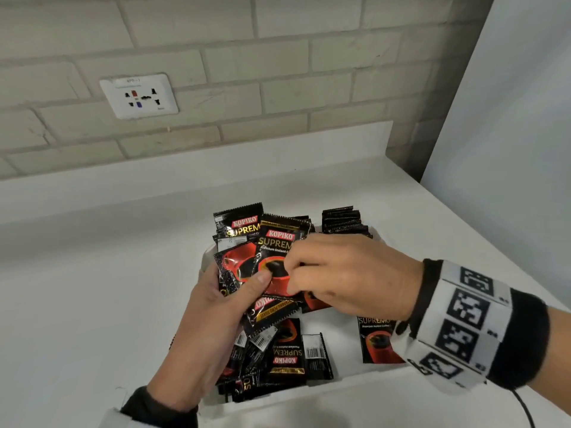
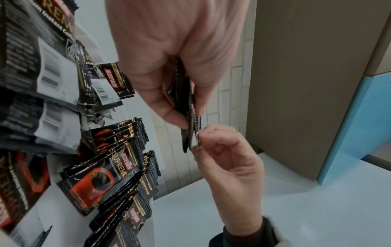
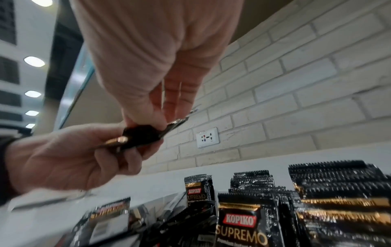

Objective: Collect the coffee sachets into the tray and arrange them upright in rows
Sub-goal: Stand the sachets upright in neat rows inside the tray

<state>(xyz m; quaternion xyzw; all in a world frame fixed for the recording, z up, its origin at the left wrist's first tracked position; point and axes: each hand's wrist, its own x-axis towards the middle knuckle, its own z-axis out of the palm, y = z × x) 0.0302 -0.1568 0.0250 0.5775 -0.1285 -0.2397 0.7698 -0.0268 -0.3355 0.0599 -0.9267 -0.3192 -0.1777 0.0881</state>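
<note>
Counter [image 1: 92, 288]; "KOPIKO SUPREMO" sachets [image 1: 279, 242]

Soft even light, blurred wrist views

Black-and-red Kopiko sachets [image 1: 279, 353] lie jumbled in the white tray [image 1: 355, 383], some upright at back [image 1: 343, 222]

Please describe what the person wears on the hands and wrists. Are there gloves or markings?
No gloves: both hands are bare. The right hand has a white wrist band printed with black square code markers, edged by black cuffs, and a thin black cable hangs from it. The left hand shows a dark cuff above a white edge.
</note>
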